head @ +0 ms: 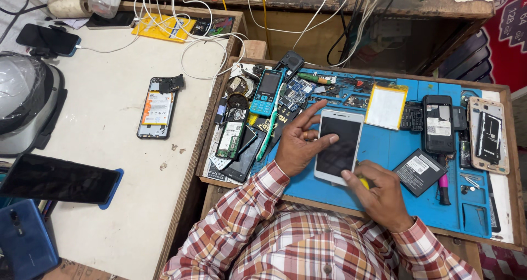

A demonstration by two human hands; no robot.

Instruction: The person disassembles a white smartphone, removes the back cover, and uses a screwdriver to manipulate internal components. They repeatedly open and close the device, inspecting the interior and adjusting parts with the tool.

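Note:
A white smartphone (338, 144) with a dark screen lies face up on the blue work mat (384, 145). My left hand (299, 143) rests along its left edge, with the thumb and fingers pressing the side of the phone. At the phone's lower right corner, my right hand (379, 195) grips a small yellow tool (364, 182), mostly hidden under the fingers, its tip against the phone's bottom edge.
Around the phone on the mat lie a yellow-edged battery (386, 105), a black battery (420, 171), an opened black phone (437, 123), a phone back frame (487, 134), a teal keypad phone (267, 92) and circuit boards. An opened phone (157, 108) lies on the white table to the left.

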